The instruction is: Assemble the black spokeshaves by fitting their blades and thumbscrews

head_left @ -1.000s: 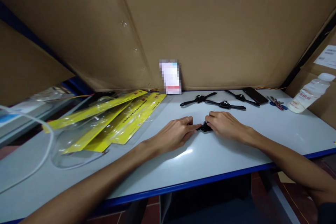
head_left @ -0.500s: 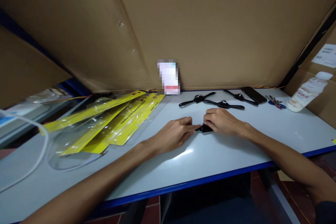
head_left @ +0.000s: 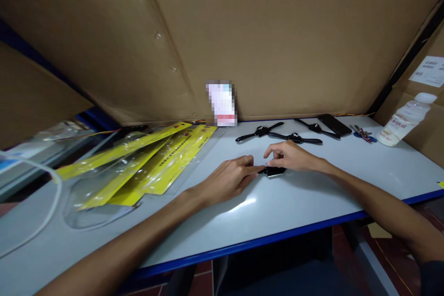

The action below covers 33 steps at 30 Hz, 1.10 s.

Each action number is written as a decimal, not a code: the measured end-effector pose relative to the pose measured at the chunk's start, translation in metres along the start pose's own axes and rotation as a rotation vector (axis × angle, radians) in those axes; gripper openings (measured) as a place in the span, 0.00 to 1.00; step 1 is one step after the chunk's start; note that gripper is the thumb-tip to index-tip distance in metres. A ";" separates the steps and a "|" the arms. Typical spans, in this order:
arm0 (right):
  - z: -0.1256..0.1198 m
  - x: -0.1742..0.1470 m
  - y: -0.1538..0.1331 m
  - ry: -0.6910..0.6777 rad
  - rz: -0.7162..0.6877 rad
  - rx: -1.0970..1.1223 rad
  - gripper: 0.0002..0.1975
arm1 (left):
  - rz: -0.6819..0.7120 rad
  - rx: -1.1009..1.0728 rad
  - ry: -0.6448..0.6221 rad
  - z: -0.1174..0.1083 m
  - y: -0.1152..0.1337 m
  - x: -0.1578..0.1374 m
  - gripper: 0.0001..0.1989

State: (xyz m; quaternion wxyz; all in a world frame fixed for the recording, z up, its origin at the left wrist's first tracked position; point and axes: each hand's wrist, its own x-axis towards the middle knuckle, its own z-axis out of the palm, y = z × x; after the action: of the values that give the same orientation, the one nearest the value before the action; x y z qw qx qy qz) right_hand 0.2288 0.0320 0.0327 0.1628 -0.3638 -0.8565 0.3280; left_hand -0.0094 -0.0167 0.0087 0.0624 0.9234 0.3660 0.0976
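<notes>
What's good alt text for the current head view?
A person's left hand pinches one end of a black tool on a pale table, right hand curled over it. Three similar tools lie beyond; yellow packaging lies left.

Left hand (head_left: 234, 176): at the centre, we pinch one end of a black tool (head_left: 274, 172).
Right hand (head_left: 293, 156): right of centre, we curl it above the tool's other end, index finger and thumb parted.
Three more black tools (head_left: 295, 138): we see them behind our right hand.
Yellow cards (head_left: 183, 157): left of centre, overlapping.
Bottle (head_left: 404, 124): far right.
</notes>
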 end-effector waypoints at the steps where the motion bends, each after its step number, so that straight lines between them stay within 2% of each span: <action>1: -0.005 -0.002 0.002 -0.049 -0.016 0.022 0.09 | -0.005 -0.005 -0.002 0.000 0.000 0.000 0.21; 3: -0.011 -0.005 0.003 -0.092 -0.030 0.022 0.09 | -0.009 -0.010 -0.002 0.000 0.000 0.000 0.21; 6: -0.011 -0.007 0.003 -0.069 -0.053 -0.047 0.03 | -0.015 -0.005 -0.002 0.001 0.000 0.000 0.21; 12: 0.007 -0.006 0.004 0.069 -0.136 -0.234 0.10 | -0.013 -0.003 -0.003 0.001 0.000 0.001 0.21; 16: 0.019 -0.005 0.006 0.142 -0.109 -0.283 0.06 | 0.004 -0.016 0.013 0.000 0.000 0.000 0.21; 19: 0.023 -0.006 0.003 0.179 -0.071 -0.283 0.07 | 0.015 -0.023 0.019 -0.001 0.000 -0.001 0.22; 22: 0.015 -0.007 -0.002 0.110 -0.049 -0.209 0.04 | 0.020 -0.031 0.016 -0.001 -0.001 -0.001 0.22; 27: -0.012 -0.010 0.001 -0.170 -0.001 0.112 0.07 | 0.008 -0.031 -0.006 -0.002 0.000 -0.001 0.21; 30: -0.017 -0.009 0.005 -0.198 0.025 0.206 0.08 | 0.005 -0.038 -0.003 -0.001 0.000 0.000 0.21; 33: -0.016 -0.009 0.005 -0.161 0.016 0.173 0.07 | 0.008 -0.042 0.001 -0.001 0.000 0.000 0.21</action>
State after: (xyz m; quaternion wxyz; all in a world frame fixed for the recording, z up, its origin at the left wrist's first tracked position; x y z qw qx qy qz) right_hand 0.2462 0.0350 0.0401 0.1218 -0.3277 -0.8325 0.4299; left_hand -0.0098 -0.0165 0.0099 0.0810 0.9234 0.3600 0.1059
